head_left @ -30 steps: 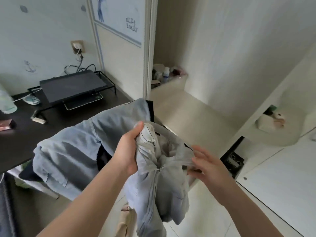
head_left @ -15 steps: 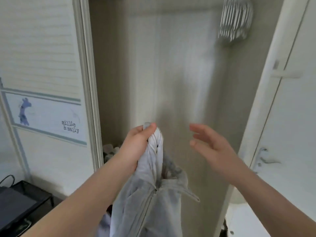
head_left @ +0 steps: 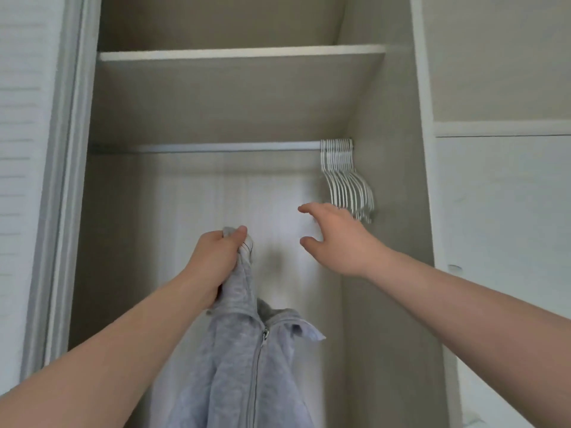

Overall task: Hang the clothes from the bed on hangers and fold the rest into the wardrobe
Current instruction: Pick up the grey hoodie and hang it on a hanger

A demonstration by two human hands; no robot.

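Head view: the camera has swung up from the desk side of the room and now faces the open wardrobe (head_left: 77,211), whose left frame post bounds the compartment. Left of centre, the left hand (head_left: 216,261) keeps its fist closed round the bunched top of the grey zip-front garment (head_left: 244,366); this grip is unchanged over the last second. The garment hangs straight down from that fist, in front of the compartment's back panel and well below the hanging rail (head_left: 216,147), clear of it. One shelf (head_left: 241,55) sits above the rail. Right of centre, the right hand (head_left: 336,239) has changed function. A second ago it was pinching the garment's fabric. It then let go, and it now reaches up and to the right with fingers spread wide, holding nothing. It lies just beside the lower ends of the white hangers (head_left: 346,177), which hang bunched together at the far right end of the rail; whether it touches them cannot be told. Judgement: the garment has been brought to the wardrobe but is not yet on a hanger, and the step in hand is fetching one hanger from the bunch. Separating a single hanger from so tight a bunch with one hand is the likely difficulty.
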